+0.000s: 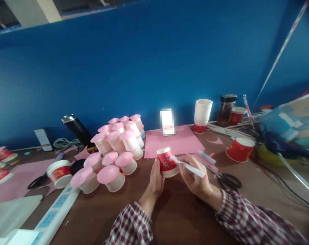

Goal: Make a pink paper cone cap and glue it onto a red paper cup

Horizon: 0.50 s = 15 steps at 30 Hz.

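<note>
Two checked sleeves came up from bottom of frame. Left hand (156, 180) curled around red paper cup (167, 162), held upside down, tilted, at lower middle. Right hand (195, 175) pinched white pen (188, 166), tip touching cup. Scissors (227, 179) just right. Pile of pink-topped cups (116, 149) left of middle. Pink paper (179, 139) behind. Stack of white cups (202, 114) farther back by blue wall.

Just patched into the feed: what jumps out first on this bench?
A heap of pink-topped white cups fills the table left of centre, against a deep blue wall. In front, the left hand holds a red-and-white paper cup while the right hand puts a white pen to it.
</note>
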### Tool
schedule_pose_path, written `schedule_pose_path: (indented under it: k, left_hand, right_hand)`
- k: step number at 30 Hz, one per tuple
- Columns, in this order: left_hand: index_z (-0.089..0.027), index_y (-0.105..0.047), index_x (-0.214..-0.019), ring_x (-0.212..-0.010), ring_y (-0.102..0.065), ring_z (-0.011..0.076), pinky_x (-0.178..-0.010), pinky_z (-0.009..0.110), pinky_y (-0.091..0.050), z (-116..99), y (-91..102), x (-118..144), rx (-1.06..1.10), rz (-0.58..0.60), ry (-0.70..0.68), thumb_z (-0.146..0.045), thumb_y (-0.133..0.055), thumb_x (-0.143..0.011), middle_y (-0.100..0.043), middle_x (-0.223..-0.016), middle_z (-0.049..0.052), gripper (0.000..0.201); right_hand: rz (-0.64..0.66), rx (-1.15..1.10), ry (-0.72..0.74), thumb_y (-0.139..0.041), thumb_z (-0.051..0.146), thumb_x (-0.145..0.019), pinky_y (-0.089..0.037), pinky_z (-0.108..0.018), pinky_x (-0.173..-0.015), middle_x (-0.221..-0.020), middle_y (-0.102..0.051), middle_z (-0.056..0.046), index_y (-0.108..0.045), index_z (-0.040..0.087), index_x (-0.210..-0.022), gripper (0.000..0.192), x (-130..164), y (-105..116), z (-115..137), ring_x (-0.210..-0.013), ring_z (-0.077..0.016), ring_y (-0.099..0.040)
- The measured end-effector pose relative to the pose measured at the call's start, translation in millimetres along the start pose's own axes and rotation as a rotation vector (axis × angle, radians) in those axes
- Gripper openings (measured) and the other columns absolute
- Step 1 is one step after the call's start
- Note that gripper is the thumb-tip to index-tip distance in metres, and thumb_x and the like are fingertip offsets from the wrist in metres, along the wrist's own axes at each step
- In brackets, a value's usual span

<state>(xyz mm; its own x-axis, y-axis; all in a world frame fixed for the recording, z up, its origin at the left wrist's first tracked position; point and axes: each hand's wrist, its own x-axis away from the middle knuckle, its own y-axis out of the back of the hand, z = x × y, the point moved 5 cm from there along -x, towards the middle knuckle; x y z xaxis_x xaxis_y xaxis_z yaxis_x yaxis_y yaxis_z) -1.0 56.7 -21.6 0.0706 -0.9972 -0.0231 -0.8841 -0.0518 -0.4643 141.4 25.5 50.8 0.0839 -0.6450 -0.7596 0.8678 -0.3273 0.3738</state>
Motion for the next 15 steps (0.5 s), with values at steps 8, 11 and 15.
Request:
schedule_pose_path:
  k: [8,11,15]
  left_hand:
    - [-0.013,-0.064,-0.101,-0.112,-0.055,0.0271,-0.097,0.038,-0.04,2,-0.3,0,0.001,0.012,0.039,-0.053,-0.045,-0.085,-0.066,-0.11,0.011,0.047]
    - [-0.015,-0.064,-0.101,-0.11,-0.055,0.0274,-0.095,0.037,-0.041,-5,-0.6,2,-0.039,-0.008,0.017,-0.05,-0.047,-0.085,-0.065,-0.113,0.012,0.042]
    - [-0.015,-0.067,-0.089,-0.099,-0.059,0.0275,-0.09,0.037,-0.044,-17,-2.3,5,-0.133,-0.046,-0.03,-0.043,-0.052,-0.084,-0.068,-0.101,0.013,0.032]
  right_hand:
    - [0.051,-0.032,0.018,-0.048,0.017,-0.086,-0.054,-0.029,-0.066,-0.083,-0.066,-0.006,-0.06,0.019,-0.089,0.012,-1,0,1,-0.074,-0.0173,-0.064]
    - [0.043,-0.041,0.022,-0.049,0.017,-0.086,-0.053,-0.029,-0.062,-0.079,-0.066,-0.006,-0.06,0.019,-0.087,0.011,-1,-1,1,-0.069,-0.0169,-0.063]
    - [0.057,-0.061,0.012,-0.052,0.018,-0.084,-0.052,-0.029,-0.059,-0.076,-0.064,-0.005,-0.059,0.019,-0.087,0.008,1,-3,1,-0.065,-0.016,-0.061]
